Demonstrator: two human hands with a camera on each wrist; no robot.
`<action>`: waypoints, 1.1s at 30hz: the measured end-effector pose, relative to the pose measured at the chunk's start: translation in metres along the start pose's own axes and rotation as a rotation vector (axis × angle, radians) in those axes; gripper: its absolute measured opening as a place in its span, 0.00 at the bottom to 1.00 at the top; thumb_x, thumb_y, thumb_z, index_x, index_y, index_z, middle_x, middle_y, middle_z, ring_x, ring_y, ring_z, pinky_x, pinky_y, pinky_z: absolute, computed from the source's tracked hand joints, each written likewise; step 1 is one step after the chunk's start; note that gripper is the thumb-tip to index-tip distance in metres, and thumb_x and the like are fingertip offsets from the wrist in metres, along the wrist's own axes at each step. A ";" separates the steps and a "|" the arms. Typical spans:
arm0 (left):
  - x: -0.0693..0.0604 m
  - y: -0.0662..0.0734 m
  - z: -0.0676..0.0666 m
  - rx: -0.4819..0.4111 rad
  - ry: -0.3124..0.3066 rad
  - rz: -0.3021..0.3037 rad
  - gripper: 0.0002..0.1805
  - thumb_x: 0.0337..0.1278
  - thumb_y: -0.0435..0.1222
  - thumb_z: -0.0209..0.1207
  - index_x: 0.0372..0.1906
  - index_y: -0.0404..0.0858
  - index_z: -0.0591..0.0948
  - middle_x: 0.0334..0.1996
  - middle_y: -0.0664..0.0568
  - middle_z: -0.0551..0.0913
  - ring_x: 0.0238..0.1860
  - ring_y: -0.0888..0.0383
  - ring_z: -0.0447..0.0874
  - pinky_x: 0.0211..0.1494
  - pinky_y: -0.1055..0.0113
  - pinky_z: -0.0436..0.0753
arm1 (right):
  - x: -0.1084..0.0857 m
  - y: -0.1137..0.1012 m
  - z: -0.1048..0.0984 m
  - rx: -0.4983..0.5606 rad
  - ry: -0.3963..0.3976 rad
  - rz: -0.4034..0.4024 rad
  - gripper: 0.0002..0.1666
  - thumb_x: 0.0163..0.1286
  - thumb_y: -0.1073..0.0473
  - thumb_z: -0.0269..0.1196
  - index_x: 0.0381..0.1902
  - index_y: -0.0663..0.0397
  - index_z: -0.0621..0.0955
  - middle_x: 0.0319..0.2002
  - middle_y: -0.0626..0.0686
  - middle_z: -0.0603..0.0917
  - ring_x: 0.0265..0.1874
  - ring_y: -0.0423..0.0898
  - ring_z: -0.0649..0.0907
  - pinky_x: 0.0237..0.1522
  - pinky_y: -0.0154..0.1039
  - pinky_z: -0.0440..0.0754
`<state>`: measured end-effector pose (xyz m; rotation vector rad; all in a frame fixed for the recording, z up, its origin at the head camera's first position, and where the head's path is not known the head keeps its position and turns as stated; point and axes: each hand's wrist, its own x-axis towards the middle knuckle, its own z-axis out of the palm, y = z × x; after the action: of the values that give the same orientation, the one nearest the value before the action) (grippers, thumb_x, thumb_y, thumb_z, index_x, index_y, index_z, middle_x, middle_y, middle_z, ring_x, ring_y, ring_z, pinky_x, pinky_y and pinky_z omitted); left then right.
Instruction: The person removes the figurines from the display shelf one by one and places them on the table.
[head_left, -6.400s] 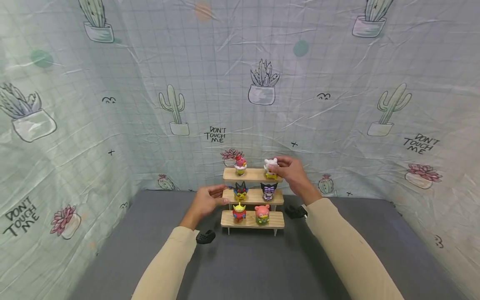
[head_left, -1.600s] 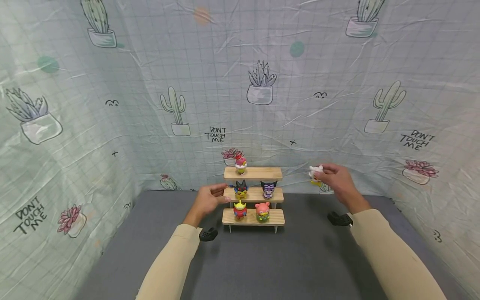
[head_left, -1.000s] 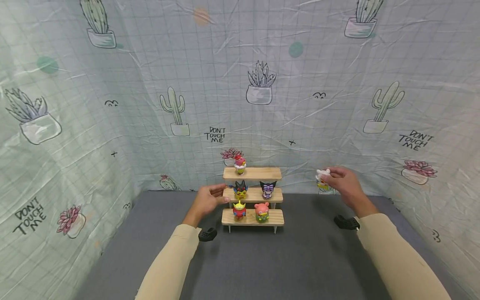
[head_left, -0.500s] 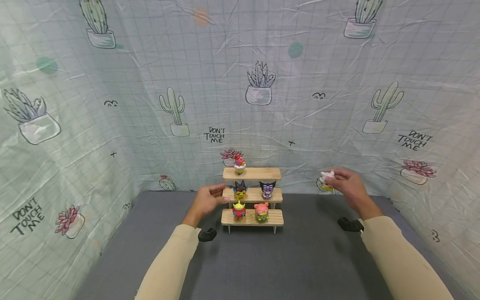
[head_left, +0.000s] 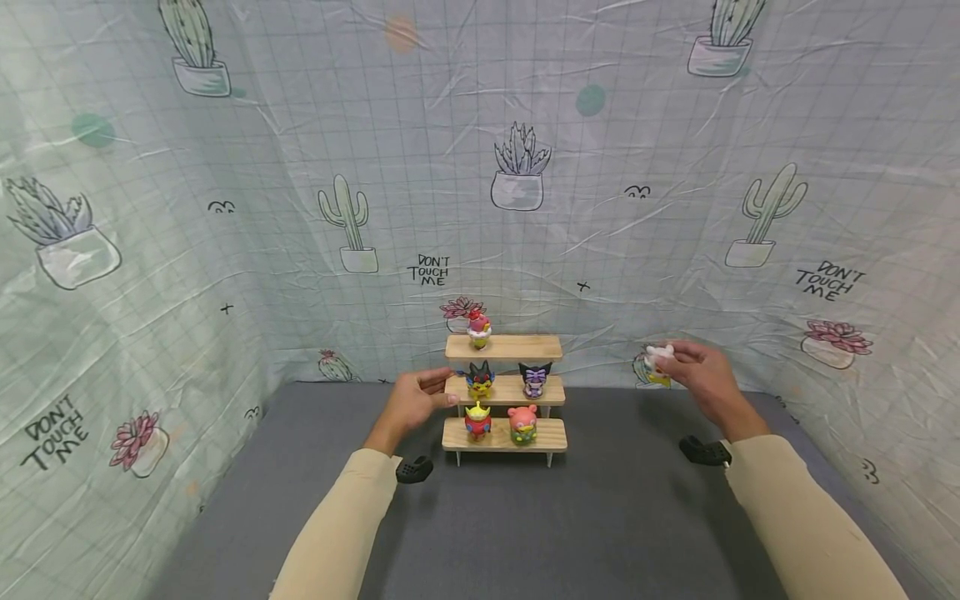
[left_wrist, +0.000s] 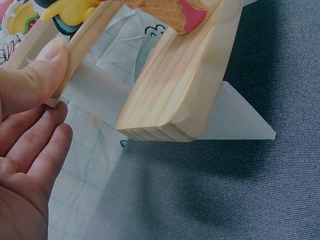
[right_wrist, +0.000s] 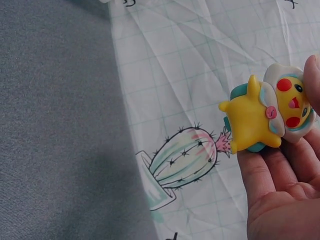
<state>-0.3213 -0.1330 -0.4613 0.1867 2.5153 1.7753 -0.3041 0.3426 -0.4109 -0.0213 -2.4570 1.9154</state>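
My right hand (head_left: 705,379) holds a small figurine (head_left: 660,364) in the air to the right of a three-step wooden display stand (head_left: 555,435). In the right wrist view the figurine (right_wrist: 245,120) is a yellow Pikachu in a white hood, pinched by its head between thumb and fingers. At the stand's left side my left hand (head_left: 412,404) grips the end of the middle shelf. The left wrist view shows the thumb (left_wrist: 50,75) on top of the board's edge and the fingers below it.
The stand bears several figurines: a pink-topped one (head_left: 479,331) on the top shelf, a black-eared one (head_left: 480,381) and a purple one (head_left: 534,381) on the middle, a red one (head_left: 477,423) and a pink one (head_left: 522,425) below. A patterned cloth wall (head_left: 420,167) encloses the grey table (head_left: 480,525).
My right hand has lifted the white-hooded figurine off the top shelf and carried it to the right, lately drifting slightly right and down. The left hand stays at the middle shelf.
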 end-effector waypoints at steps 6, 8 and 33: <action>-0.001 0.001 0.000 0.005 0.000 0.000 0.31 0.64 0.31 0.69 0.71 0.35 0.77 0.72 0.42 0.78 0.75 0.44 0.75 0.73 0.54 0.82 | 0.000 0.004 -0.003 0.043 -0.002 -0.008 0.43 0.77 0.56 0.65 0.76 0.78 0.60 0.38 0.24 0.79 0.40 0.22 0.81 0.43 0.19 0.85; -0.002 0.001 0.000 0.007 -0.002 0.001 0.31 0.64 0.31 0.69 0.72 0.35 0.77 0.72 0.42 0.77 0.75 0.44 0.75 0.73 0.54 0.82 | 0.000 0.005 -0.004 0.062 -0.008 -0.010 0.44 0.76 0.57 0.66 0.76 0.79 0.60 0.37 0.24 0.80 0.39 0.23 0.82 0.43 0.19 0.85; -0.003 0.005 0.001 0.010 0.014 0.001 0.31 0.62 0.29 0.70 0.70 0.33 0.78 0.71 0.41 0.78 0.73 0.42 0.76 0.70 0.53 0.84 | 0.000 0.021 -0.011 -0.018 0.004 0.047 0.43 0.79 0.52 0.62 0.79 0.73 0.60 0.65 0.59 0.77 0.42 0.20 0.80 0.49 0.21 0.86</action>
<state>-0.3174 -0.1312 -0.4571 0.1769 2.5341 1.7714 -0.3042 0.3582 -0.4282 -0.0836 -2.4932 1.9084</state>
